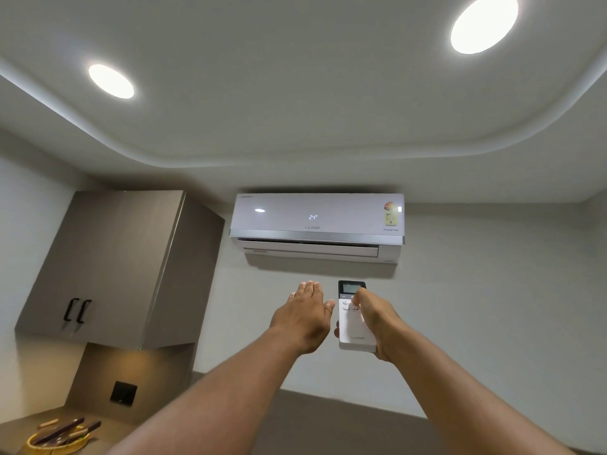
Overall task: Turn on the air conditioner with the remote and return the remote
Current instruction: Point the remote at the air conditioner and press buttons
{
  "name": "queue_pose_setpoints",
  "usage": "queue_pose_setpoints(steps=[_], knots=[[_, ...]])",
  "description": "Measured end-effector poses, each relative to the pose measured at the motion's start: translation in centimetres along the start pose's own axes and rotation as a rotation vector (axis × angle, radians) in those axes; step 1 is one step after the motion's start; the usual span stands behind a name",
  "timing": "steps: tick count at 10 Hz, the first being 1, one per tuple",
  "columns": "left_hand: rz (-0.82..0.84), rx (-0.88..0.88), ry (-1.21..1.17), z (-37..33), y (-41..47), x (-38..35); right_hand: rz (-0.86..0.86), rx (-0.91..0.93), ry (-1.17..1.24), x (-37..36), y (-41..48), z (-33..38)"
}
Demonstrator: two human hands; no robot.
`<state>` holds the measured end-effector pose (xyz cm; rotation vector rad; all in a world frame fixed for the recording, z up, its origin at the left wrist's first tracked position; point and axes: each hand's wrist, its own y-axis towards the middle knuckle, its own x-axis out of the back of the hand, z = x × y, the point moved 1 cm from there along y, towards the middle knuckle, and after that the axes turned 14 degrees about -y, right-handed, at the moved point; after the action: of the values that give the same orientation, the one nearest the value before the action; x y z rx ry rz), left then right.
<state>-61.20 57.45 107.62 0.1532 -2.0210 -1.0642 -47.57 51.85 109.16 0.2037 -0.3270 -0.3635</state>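
A white air conditioner (pixel 317 221) hangs high on the wall ahead; its front panel shows a lit "24" and the flap below is slightly ajar. My right hand (pixel 381 326) holds a white remote (pixel 353 326) pointed up at the unit, with the thumb resting on the buttons below the small dark screen. My left hand (pixel 305 316) is raised beside the remote, just left of it, palm away from me, fingers straight and together, holding nothing.
A grey wall cabinet (pixel 121 267) with two black handles hangs at the left. Below it a counter carries a yellow basket (pixel 59 438) with utensils, and a black socket plate (pixel 123 393) sits on the wall. Two round ceiling lights shine above.
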Motion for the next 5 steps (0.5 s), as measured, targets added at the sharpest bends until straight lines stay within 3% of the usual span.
queue_pose_setpoints(steps=[5], knots=[[0.008,-0.013,-0.015,-0.77,-0.34,0.48,-0.028,0.012,-0.007,-0.32,-0.44,0.69]])
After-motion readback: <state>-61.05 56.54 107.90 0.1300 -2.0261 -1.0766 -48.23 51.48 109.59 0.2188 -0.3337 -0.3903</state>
